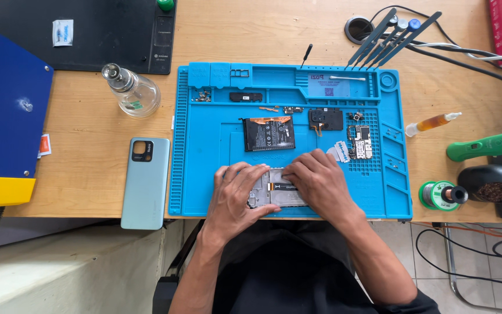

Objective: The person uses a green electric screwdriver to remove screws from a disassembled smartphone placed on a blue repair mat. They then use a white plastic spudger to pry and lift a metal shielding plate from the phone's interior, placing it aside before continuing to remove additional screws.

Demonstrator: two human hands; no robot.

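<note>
Hands on an opened phone frame (278, 195), at the blue ribbed mat's (204, 174) near edge.
Left hand (236, 195) and right hand (318, 181) grip its metal ends, fingers curled, hiding most; flat black battery (269, 134) lies beyond.

On the surface (88, 145) lies a work mat (204, 174). A phone frame (277, 195) sits at its near edge, a battery (268, 134) behind it, a circuit board (360, 141) right of that. A back cover (145, 182) lies left of the mat, beside a glass bottle (132, 91).

White sachet (63, 32) on black mat (117, 35)
</note>
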